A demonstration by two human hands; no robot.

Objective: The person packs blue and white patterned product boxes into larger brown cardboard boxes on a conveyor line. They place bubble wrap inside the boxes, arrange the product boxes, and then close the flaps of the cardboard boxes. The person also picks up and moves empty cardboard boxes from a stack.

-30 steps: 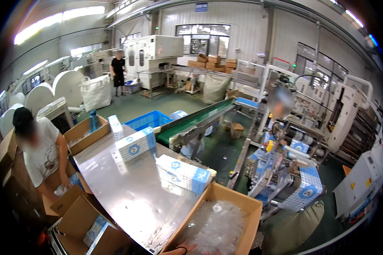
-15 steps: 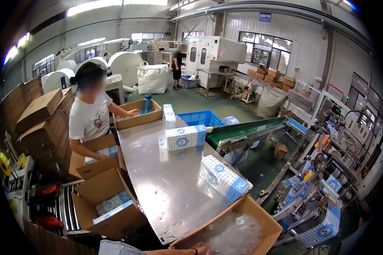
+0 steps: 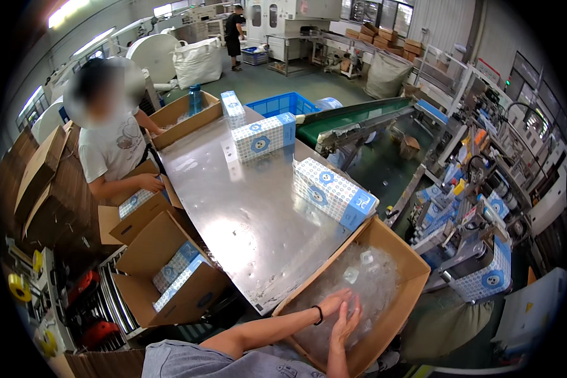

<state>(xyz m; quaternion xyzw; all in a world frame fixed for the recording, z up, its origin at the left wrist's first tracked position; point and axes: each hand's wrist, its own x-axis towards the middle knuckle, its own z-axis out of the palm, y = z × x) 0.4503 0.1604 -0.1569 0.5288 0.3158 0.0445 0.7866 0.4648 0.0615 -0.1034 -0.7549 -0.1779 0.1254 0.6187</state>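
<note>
Both hands are over an open carton filled with loose clear plastic pieces. My left hand, with a dark band at its wrist, reaches in from the left, fingers drawn together. Whatever those fingers pinch is too small and see-through to make out. Close beside it, my right hand points upward with its fingers apart, touching or almost touching the left. Beyond the carton, a white and blue patterned pack lies on the metal table.
Two more patterned packs stand farther back on the table, before a blue crate. A green conveyor runs off right. At left a co-worker reaches into cartons. A nearer carton of packs sits by rollers.
My view has tilted down and both forearms now show. My left hand has moved farther into the carton, and my right hand has come into view beside it. The co-worker's near hand has risen.
</note>
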